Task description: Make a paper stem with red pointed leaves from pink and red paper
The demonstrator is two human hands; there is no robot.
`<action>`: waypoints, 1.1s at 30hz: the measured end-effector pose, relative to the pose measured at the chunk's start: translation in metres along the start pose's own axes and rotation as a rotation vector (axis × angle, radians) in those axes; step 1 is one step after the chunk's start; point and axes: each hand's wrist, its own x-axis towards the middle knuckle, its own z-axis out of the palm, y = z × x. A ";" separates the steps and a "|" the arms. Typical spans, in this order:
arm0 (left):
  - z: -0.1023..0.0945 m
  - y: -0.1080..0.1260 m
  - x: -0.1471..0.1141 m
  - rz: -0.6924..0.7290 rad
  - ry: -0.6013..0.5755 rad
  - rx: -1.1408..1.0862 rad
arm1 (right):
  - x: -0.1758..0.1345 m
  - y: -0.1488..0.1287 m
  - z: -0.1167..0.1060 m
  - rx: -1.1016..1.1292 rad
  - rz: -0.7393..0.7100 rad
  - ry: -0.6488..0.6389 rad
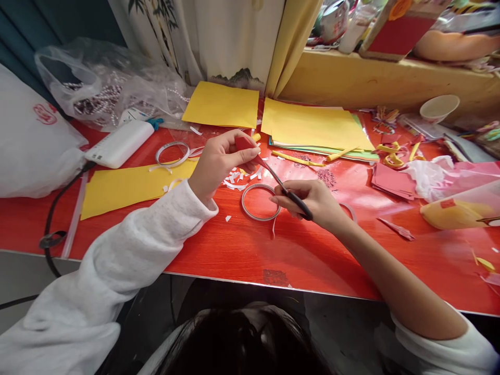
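Note:
My left hand [228, 156] pinches a small piece of red paper [244, 144] above the table. In my right hand [312, 200] is a pair of scissors [299, 203] with dark handles, its blades pointing up and left to the red paper. The blade tips meet the paper near my left fingertips; whether they are cutting cannot be made out. Below the hands, a roll of double-sided tape [244, 208] lies flat, with a short tail sticking out. White paper scraps [234, 182] are scattered behind it.
Yellow sheets [222, 104] and a stack of coloured paper [312, 122] lie at the back. On the left are another tape roll [157, 156], a yellow strip [117, 190], a white power bank [121, 143] and plastic bags [31, 135]. Red paper pieces [392, 179] and a paper cup [439, 108] stand right.

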 end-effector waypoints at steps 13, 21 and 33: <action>-0.005 -0.003 0.004 0.037 -0.070 -0.014 | 0.004 0.007 -0.001 0.287 0.018 -0.134; -0.012 -0.001 0.006 0.044 -0.003 -0.047 | 0.007 0.010 -0.004 0.363 -0.002 -0.077; 0.009 -0.001 -0.005 -0.113 0.042 -0.056 | 0.006 0.006 0.006 0.347 -0.229 0.255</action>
